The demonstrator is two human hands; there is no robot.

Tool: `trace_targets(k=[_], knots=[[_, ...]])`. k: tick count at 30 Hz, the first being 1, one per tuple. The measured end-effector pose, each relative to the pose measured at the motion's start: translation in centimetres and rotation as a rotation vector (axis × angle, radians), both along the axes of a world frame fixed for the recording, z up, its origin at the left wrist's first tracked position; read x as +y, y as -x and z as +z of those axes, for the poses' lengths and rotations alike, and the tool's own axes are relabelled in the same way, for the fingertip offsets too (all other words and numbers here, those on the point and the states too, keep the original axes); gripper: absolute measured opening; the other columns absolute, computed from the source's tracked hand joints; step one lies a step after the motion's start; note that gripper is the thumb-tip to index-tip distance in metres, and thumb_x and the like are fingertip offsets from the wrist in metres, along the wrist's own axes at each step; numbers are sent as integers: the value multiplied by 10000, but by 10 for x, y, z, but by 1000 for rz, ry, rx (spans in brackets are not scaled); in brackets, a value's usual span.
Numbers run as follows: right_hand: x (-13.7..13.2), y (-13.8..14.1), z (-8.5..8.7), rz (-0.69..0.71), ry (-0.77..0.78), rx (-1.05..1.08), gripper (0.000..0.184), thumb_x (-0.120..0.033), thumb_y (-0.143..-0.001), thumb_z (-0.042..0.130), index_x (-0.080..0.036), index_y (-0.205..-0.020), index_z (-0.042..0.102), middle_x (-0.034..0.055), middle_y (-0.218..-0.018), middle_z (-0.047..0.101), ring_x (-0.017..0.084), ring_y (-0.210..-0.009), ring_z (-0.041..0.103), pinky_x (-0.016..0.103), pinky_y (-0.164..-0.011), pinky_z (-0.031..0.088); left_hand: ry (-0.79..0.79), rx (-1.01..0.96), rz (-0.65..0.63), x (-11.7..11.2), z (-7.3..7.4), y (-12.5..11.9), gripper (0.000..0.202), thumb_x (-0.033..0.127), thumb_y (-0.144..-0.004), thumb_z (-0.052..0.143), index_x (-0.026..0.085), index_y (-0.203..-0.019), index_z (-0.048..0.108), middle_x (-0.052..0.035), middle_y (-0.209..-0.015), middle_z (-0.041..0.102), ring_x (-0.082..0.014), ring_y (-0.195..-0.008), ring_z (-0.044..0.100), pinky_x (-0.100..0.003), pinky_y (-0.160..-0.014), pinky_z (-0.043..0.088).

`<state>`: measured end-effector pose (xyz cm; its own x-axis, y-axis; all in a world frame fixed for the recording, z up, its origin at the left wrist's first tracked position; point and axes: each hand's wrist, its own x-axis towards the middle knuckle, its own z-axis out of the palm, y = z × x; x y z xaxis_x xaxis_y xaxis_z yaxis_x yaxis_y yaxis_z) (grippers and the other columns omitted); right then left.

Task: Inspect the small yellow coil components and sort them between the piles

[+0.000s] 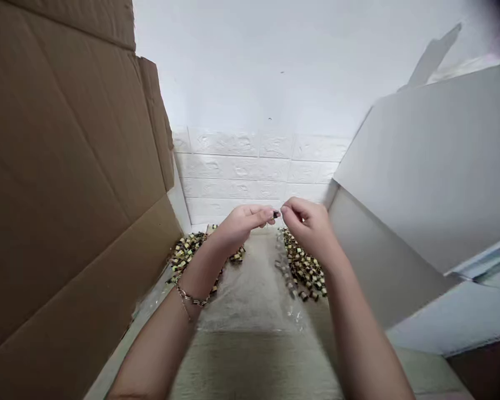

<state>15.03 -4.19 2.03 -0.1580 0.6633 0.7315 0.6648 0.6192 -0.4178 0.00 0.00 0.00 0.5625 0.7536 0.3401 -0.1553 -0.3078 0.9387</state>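
tiny dark piece (276,214) (partly behind fingertips (269,214)), indistinct

Small parts (187,253) toward tabletop's left edge showing glossy yellow faces, glinting; metal or plastic, can't tell from here. Matching heap (307,269) toward right edge shining same way. Clear plastic sheet (250,291) lying between, wrinkling, catching soft glare. Tabletop (254,366) looking like pale wood, smooth, faintly grained by near edge. Brown cardboard (66,166) standing along left edge, looking matt, papery, creased, rough at torn rim. White panel (425,161) along right edge looking smooth, matt. Wall (233,166) beyond far edge showing rough brick relief. Chain bracelet (200,303) gleaming metallic.
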Motion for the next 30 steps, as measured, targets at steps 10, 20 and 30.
trace_targets(k=[10, 20, 30], knots=[[16, -7, -8, 232, 257, 146, 193, -233, -774, 419, -163, -597, 448, -49, -544, 349, 71, -519, 315, 201, -491, 252, 10, -16, 16, 5, -2, 1, 296, 414, -715, 559, 120, -693, 591, -9, -660, 506, -91, -642, 400, -242, -628, 283], [20, -9, -10, 390, 384, 260, 233, -258, -780, 432, -157, -570, 434, -62, -518, 324, 55, -481, 269, 203, -472, 224, 202, -208, -104, 2, 0, -4, 237, 325, -671, 630, 98, -629, 577, -6, -600, 498, -65, -594, 424, -206, -588, 318], [7, -1, -4, 284, 239, 292, 219, -214, -765, 435, -160, -553, 450, -64, -493, 330, 55, -463, 279, 201, -458, 246, 419, -365, -129, -1, -1, -7, 186, 282, -714, 602, 102, -748, 573, -10, -713, 519, -51, -628, 474, -184, -617, 381]])
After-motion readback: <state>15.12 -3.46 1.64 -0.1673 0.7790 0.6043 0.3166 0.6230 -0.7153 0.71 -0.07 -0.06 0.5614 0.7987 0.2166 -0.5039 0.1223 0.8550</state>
